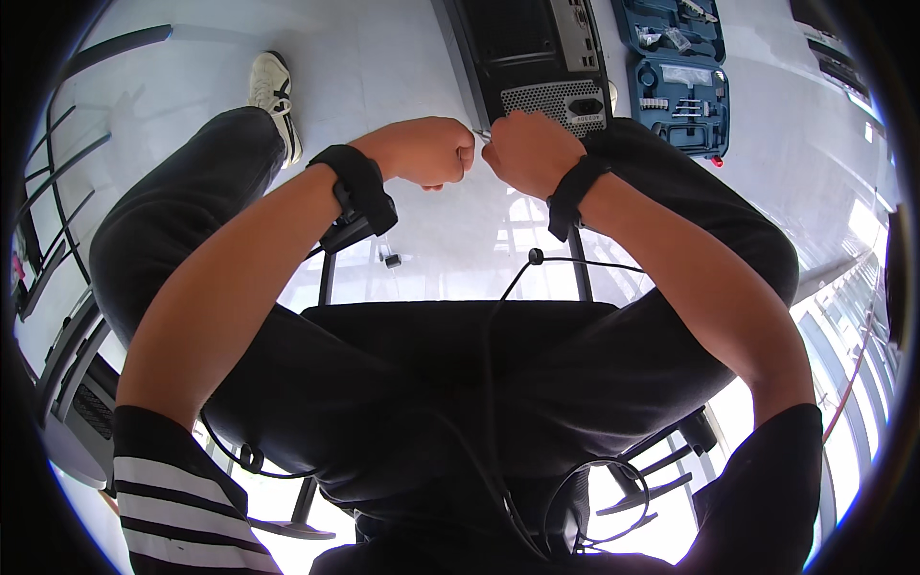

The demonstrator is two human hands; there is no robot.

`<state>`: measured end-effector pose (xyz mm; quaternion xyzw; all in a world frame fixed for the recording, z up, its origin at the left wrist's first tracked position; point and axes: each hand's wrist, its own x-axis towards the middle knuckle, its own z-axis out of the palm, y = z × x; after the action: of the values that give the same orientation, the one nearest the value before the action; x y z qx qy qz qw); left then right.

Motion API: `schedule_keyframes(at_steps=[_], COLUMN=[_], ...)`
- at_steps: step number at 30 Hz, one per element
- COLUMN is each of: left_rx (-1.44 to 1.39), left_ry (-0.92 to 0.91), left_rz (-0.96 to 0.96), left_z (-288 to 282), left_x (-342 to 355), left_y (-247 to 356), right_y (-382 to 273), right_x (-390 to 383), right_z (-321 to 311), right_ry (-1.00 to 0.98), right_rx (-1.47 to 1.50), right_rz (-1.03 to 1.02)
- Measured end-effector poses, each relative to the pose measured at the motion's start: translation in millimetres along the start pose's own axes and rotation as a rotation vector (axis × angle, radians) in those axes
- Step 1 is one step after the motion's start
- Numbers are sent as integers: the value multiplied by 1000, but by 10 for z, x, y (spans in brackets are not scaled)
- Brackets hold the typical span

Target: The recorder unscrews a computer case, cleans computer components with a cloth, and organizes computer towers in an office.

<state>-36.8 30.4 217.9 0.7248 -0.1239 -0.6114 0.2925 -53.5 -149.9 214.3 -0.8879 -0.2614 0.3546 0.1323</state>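
Observation:
My left hand [428, 151] is closed in a fist, thumb side toward my right hand. My right hand [533, 155] is closed too, just beside the lower end of a black computer tower [505, 43]. A small, thin, shiny bit shows in the narrow gap between the two hands; its kind and which hand grips it are hidden by the fingers. Next to my right hand is the tower's perforated power supply panel [546, 93] with a black socket. Metal port plates [575, 34] run along the tower's back. Each wrist wears a black strap.
An open blue tool case [677, 107] with bits and small tools lies on the floor right of the tower. A black cable [589, 262] hangs across my lap. Black racks or chair frames [59, 182] stand at the left. A small dark object [391, 260] lies on the floor.

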Motion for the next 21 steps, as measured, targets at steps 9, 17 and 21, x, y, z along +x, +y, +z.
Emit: schedule_keyframes(at_steps=[9, 17, 21], left_rx=[-120, -523, -595], left_ry=[229, 803, 818], left_rz=[28, 317, 252], left_z=[-375, -1074, -1172], left_x=[-240, -851, -837], left_y=[116, 546, 428], right_y=[-100, 41, -18], right_x=[129, 222, 197], right_z=[-729, -1527, -1594], right_ry=[-91, 469, 443], right_rx=[109, 344, 577], right_rz=[211, 112, 199])
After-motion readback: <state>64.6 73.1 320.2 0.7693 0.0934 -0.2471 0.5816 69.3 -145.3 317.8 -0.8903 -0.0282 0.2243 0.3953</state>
